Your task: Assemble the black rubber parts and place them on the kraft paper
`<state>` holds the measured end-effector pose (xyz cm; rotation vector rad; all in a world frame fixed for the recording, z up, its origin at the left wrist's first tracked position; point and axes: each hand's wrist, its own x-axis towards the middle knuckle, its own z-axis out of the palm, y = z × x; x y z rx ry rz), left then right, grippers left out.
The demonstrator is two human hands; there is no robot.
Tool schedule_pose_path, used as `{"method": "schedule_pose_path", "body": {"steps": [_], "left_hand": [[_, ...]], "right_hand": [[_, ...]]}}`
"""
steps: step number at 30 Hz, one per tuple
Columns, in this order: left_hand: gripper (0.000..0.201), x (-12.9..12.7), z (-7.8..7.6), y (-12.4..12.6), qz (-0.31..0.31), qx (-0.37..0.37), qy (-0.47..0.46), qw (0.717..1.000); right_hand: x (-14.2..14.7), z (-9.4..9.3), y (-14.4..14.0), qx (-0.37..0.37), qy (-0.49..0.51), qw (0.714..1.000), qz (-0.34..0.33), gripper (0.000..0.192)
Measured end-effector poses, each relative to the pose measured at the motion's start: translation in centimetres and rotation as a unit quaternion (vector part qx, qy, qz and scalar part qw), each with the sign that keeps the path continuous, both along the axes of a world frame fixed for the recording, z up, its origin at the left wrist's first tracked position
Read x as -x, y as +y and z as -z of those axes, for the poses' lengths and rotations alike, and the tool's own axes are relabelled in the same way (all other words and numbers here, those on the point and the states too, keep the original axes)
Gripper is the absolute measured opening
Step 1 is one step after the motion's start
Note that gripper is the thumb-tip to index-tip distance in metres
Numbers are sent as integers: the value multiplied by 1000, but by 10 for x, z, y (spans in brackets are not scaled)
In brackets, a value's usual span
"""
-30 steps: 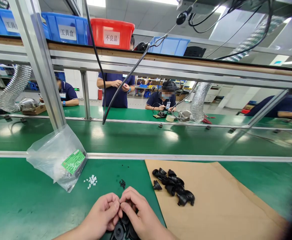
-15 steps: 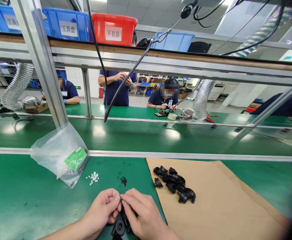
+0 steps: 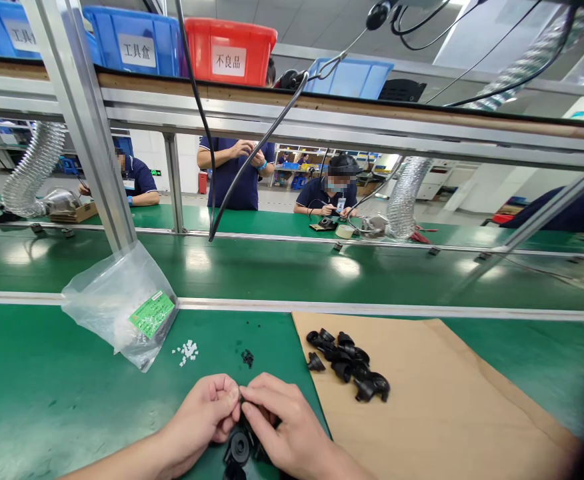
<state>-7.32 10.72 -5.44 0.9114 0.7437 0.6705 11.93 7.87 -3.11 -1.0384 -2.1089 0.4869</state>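
Both hands are low on the green table, close to the person. The left hand (image 3: pixel 207 417) and the right hand (image 3: pixel 285 427) meet in the middle, and their fingertips (image 3: pixel 232 398) are pinched shut together on a small black part (image 3: pixel 243 407). The part is mostly hidden by the fingers, so its shape is hard to tell. Just under the fingers lies a little heap of black round parts (image 3: pixel 239 448), touching the hands.

Up and to the right of the fingers, a pile of black parts (image 3: pixel 347 365) sits on brown paper (image 3: pixel 447 407). It looks like the done pile, but that is only a guess. Just above the fingers are a few black bits (image 3: pixel 247 359). Up and to the left are tiny white bits (image 3: pixel 186 351) and a clear bag (image 3: pixel 122 310).

I think the work is part way along: some parts are set aside, one is in the fingers, and more wait underneath.
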Motion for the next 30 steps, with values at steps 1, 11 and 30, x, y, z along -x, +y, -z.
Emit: {"method": "schedule_pose_path", "body": {"steps": [1,11,30], "left_hand": [[54,0,0,0,2,-6,7,1000],[23,14,-12,-1,38,-408,171,896],[21,3,-14,-7,-5,-386,253,887]], "right_hand": [[0,2,1,12,26,1000,0,23],[-11,2,12,31,133,988,76,19],[-12,13,16,27,122,987,97,17]]}}
